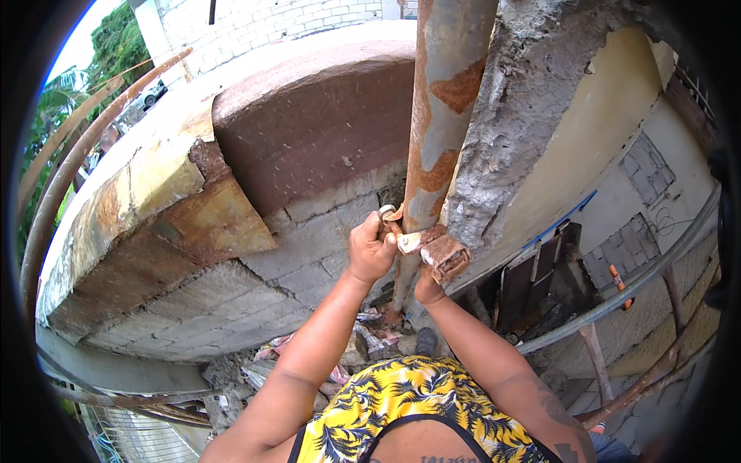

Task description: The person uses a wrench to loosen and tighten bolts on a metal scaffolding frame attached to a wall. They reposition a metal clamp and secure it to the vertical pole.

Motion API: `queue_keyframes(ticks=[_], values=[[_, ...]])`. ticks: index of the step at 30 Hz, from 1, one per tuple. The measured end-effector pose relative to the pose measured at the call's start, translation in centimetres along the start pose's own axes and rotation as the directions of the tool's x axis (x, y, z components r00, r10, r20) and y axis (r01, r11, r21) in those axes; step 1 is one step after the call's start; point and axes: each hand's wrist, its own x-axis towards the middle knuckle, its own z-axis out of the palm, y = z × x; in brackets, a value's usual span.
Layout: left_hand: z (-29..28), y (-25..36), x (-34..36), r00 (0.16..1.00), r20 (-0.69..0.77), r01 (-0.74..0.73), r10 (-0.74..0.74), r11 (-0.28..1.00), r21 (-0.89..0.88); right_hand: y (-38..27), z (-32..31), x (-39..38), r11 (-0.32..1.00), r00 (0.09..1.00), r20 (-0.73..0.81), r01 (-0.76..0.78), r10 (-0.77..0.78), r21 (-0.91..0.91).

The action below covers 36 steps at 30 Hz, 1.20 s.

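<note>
A rusty scaffold clamp point(447, 258) sits against an upright metal pipe point(446, 116) whose paint is flaking over rust. Closed around the clamp's bolt end, on the left of the pipe, is my left hand point(371, 251), with its thumb pressed on the metal. A round, light metal end point(387, 210) pokes out above those fingers. From below, my right hand point(428, 288) holds the clamp's blocky right side. Most of its fingers are hidden behind that block.
Broken concrete point(505, 116) rises just right of the pipe. To the left is a block wall point(316, 231) under a brown-painted ledge point(309, 127). Rubble and sacks point(370, 336) lie below. Curved-looking metal rails point(617, 309) cross the right side, near an orange-handled tool point(620, 285).
</note>
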Motion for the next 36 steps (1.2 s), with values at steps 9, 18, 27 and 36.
queue_keyframes(ticks=[9, 18, 27, 36], values=[[-2.2, 0.0, 2.5, 0.965, 0.259, -0.044, 0.040, 0.999, 0.008, 1.4, 0.4, -0.7, 0.999, 0.998, -0.055, -0.022, 0.020, -0.032], [0.8, -2.4, 0.0, 0.997, 0.035, -0.064, 0.069, 0.989, -0.134, 1.8, 0.2, -1.3, 0.989, 0.997, -0.043, -0.067, 0.062, -0.133], [-3.1, -2.5, -2.1, 0.941, 0.262, 0.254, -0.216, 0.960, -0.121, 2.6, 0.6, -1.3, 0.951, 0.991, -0.041, 0.114, -0.131, -0.287], [-9.9, 7.2, 1.7, 0.759, 0.344, 0.239, -0.552, 0.729, 0.642, 4.5, 0.0, -2.8, 0.972, 0.999, -0.031, 0.026, -0.034, -0.234]])
